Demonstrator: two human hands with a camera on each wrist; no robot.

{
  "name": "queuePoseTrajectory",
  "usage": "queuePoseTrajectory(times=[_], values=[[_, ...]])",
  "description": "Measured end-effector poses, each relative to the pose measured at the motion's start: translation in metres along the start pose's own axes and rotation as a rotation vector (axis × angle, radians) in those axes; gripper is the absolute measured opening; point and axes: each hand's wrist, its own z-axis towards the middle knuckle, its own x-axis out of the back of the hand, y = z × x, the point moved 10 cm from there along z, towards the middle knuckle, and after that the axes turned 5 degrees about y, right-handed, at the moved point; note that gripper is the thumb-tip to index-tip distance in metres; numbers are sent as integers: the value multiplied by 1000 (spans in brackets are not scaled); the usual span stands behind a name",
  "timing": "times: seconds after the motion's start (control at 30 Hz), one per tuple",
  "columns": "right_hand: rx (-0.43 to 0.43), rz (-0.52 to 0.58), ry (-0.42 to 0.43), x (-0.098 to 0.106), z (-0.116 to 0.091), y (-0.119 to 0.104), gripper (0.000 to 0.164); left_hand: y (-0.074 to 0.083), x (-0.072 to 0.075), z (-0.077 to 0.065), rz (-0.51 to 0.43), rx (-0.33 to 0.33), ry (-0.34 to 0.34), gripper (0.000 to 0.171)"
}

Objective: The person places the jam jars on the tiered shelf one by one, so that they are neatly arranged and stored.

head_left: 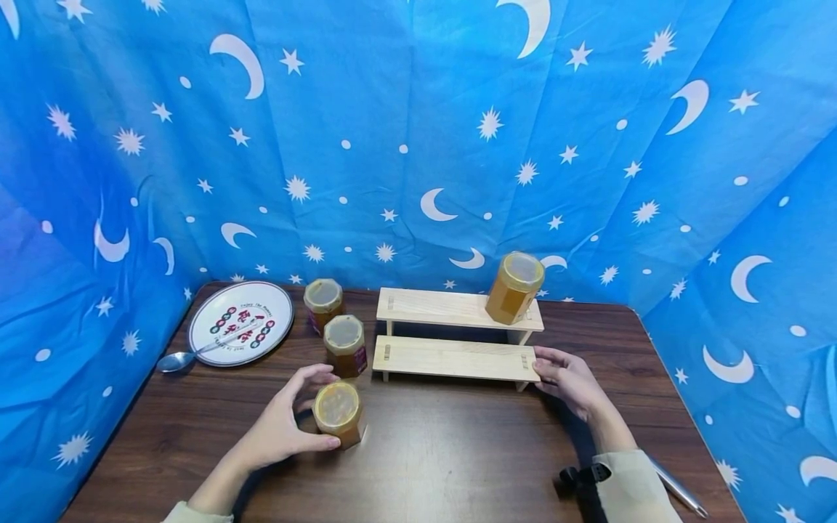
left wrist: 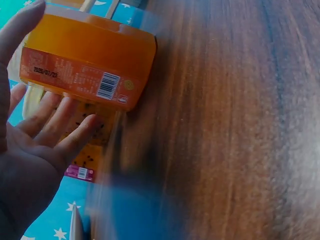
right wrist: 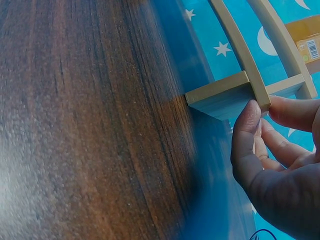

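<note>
In the head view, my left hand (head_left: pixel 285 421) is spread around an amber, many-sided jar (head_left: pixel 338 412) with a yellowish lid, its thumb at the near side. The left wrist view shows an orange label with a barcode on this jar (left wrist: pixel 90 60), fingers extended along its side. My right hand (head_left: pixel 572 383) pinches the right end of the lower board of a two-step wooden stand (head_left: pixel 454 357) between thumb and index finger. In the right wrist view the thumb (right wrist: pixel 246 135) presses the board's corner. Another amber jar (head_left: pixel 515 288) stands on the upper step's right end.
Two more jars stand behind my left hand, one nearer (head_left: pixel 344 345) and one farther (head_left: pixel 323 305). At back left lies a white printed plate (head_left: pixel 216 298) with a metal spoon (head_left: pixel 176 361) across it. A silver pen-like object (head_left: pixel 683 494) lies beside the right sleeve. Blue curtains border the table.
</note>
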Motion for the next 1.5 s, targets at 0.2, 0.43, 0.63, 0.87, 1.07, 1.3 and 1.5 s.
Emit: queuePoseTrajectory(times=[0.2,0.43,0.63,0.87,1.07,1.3,1.5], values=[[-1,11,-5,-1,0,0,60,-19,-6,-4,-17,89,-8,102],[5,6,-9,-1,0,0,61,-23,-11,-7,-80,34,9,90],[5,13,-9,-1,0,0,61,-25,-12,-8,-83,33,26,87],[1,20,-4,0,-1,1,61,-24,-14,-9,-78,-3,17,91],[0,28,-6,0,-1,2,62,-26,-16,-7,-77,5,0,93],[2,26,-8,1,0,0,62,-28,-15,-4,-73,12,-11,94],[4,22,-8,1,0,1,63,-28,-15,-2,-85,21,-19,92]])
